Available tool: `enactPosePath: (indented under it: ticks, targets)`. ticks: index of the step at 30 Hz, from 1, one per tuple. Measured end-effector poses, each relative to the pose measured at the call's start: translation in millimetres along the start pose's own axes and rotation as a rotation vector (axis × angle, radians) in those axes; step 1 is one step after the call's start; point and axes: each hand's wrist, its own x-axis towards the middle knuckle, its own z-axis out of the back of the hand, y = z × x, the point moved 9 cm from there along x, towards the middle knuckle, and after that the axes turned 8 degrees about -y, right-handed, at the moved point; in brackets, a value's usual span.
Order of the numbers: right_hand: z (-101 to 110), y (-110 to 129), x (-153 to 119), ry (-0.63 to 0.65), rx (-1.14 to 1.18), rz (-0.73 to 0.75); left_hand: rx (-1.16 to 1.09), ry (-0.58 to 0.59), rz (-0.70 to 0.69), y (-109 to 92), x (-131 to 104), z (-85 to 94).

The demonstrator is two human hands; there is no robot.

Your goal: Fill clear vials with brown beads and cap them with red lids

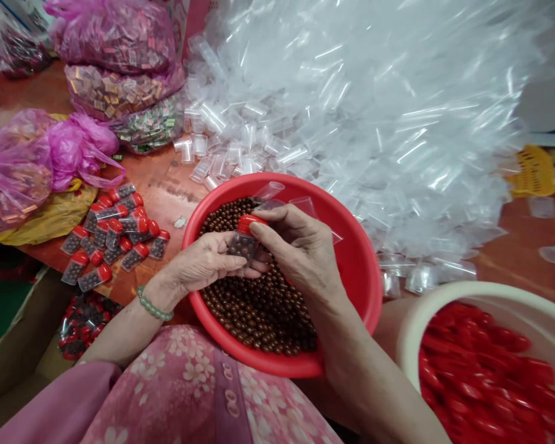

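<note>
Red cap (248, 222) sits pinched in the right grip (305, 250), its bead-filled clear container (241, 246) held by the left grip (206, 262); a red basin (358, 265) lies beneath both.

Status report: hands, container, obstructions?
Left hand gripping small clear plastic container of brown balls. Right hand on its red plastic cap. Round red plastic basin below; nothing visibly blocking.

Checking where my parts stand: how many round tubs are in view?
2: the red tub in the middle, holding brown balls, and the cream tub at lower right, holding red pieces. Any behind the heap of clear containers would be hidden.
</note>
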Motion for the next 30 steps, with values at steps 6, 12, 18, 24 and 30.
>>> enactPosePath:
  ticks: [6, 12, 18, 24, 30]
  targets:
    - [-3, 1, -5, 0.056, -0.157, 0.141, 0.007, -0.004, 0.032, 1, -2, 1.1]
    - [-16, 8, -17, 0.198, -0.353, 0.371, -0.013, -0.076, -0.012, 1, 0, 9.5]
    - [-10, -1, -13, 0.234, -0.207, 0.176, 0.09, -0.08, -0.142, -8, 0, 7.1]
    - [-8, -17, -9, 0.096, 0.212, -0.226, 0.25, -0.08, -0.169, -11, -1, -2.4]
    - [-4, -18, -13, -0.115, 0.215, -0.201, 0.224, -0.102, -0.159, -12, 0, -1.0]
